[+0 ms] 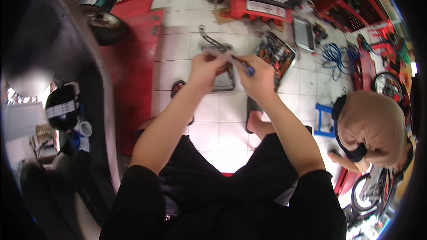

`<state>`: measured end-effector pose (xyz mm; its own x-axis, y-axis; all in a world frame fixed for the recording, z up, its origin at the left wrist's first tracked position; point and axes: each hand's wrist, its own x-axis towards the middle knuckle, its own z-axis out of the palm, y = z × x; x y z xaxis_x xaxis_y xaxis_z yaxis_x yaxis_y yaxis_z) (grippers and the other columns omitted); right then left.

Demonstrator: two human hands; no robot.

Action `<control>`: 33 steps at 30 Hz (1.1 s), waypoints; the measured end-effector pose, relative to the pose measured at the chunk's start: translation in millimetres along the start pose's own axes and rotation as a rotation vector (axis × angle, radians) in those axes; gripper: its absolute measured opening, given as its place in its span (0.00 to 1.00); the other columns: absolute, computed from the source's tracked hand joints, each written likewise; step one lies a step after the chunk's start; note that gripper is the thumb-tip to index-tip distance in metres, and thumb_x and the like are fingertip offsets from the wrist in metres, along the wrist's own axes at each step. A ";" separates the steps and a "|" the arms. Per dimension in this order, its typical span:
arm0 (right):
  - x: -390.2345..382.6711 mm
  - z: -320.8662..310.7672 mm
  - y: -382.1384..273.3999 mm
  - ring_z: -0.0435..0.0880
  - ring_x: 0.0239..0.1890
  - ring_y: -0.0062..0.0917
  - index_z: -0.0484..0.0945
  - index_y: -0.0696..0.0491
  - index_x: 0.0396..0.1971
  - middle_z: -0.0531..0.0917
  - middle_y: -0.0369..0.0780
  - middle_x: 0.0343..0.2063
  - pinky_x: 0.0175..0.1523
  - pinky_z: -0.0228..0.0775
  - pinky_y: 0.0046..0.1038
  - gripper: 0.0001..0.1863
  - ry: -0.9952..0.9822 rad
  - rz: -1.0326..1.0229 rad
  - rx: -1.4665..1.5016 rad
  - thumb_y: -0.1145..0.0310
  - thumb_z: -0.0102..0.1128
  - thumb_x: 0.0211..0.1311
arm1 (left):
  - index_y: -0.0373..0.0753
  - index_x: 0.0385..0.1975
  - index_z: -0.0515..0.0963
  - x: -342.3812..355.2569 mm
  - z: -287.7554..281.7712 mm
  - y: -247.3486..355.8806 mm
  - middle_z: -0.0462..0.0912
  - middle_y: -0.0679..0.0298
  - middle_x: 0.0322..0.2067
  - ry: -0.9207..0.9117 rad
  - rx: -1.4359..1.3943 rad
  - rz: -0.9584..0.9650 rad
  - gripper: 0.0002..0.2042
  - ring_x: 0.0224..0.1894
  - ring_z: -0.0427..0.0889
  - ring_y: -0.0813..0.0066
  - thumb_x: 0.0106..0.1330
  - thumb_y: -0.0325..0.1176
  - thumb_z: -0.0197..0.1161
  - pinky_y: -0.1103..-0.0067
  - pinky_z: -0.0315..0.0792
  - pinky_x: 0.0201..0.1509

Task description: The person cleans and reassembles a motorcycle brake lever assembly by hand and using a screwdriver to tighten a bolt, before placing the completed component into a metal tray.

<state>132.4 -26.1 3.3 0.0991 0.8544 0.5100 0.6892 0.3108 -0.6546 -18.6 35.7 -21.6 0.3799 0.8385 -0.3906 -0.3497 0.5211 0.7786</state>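
In front of me, above the floor, my left hand (205, 70) is closed around a pale, blurred piece, perhaps a cloth. From it a slim dark bar with a curved, ringed end (211, 40) points up and away; its kind I cannot make out. My right hand (258, 79) grips a slim tool with a blue handle end (250, 70), its dark shaft pointing toward the left hand. The two hands are close together, and motion smears the fingertips. Below them a shallow grey metal tray (227, 84) lies on the floor, partly covered by my hands.
A tray of tools (284, 58) sits beyond my right hand. Red panels (133, 62) and a motorbike seat (95, 58) line the left. To the right are a coiled blue hose (334, 60), a blue stool (324, 118) and a crouching person (373, 126). A red cabinet (267, 11) stands ahead.
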 end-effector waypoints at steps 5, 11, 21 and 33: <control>-22.8 8.5 18.3 0.80 0.38 0.42 0.79 0.59 0.38 0.81 0.46 0.36 0.43 0.73 0.35 0.09 -0.082 0.008 -0.163 0.73 0.61 0.58 | 0.30 0.32 0.81 -1.6 6.2 -11.6 0.83 0.60 0.27 0.054 0.206 0.017 0.11 0.30 0.82 0.76 0.57 0.33 0.69 0.79 0.74 0.30; -26.7 -2.1 10.8 0.79 0.44 0.46 0.74 0.62 0.42 0.79 0.50 0.41 0.48 0.72 0.38 0.10 -0.193 -0.082 -0.285 0.76 0.58 0.61 | 0.27 0.25 0.81 1.2 13.8 -22.3 0.83 0.51 0.24 0.272 0.582 0.386 0.13 0.29 0.84 0.65 0.48 0.33 0.73 0.75 0.76 0.35; -25.8 5.6 11.6 0.77 0.43 0.51 0.70 0.64 0.45 0.76 0.53 0.41 0.47 0.69 0.42 0.14 -0.284 0.016 -0.174 0.81 0.54 0.58 | 0.27 0.24 0.80 7.6 6.9 -25.1 0.82 0.50 0.23 0.209 0.631 0.370 0.14 0.25 0.82 0.64 0.47 0.32 0.74 0.73 0.75 0.31; -15.4 -5.2 -10.5 0.77 0.36 0.44 0.72 0.64 0.42 0.78 0.51 0.35 0.43 0.68 0.37 0.12 -0.372 0.115 -0.013 0.70 0.54 0.66 | 0.27 0.20 0.80 -0.4 3.8 -13.5 0.80 0.55 0.17 0.132 0.574 0.234 0.14 0.21 0.81 0.72 0.48 0.33 0.74 0.76 0.74 0.25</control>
<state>127.4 -44.7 5.3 -0.0892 0.9768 0.1946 0.6981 0.2006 -0.6873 -10.9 27.7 -30.1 0.2274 0.9517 -0.2065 0.1178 0.1836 0.9759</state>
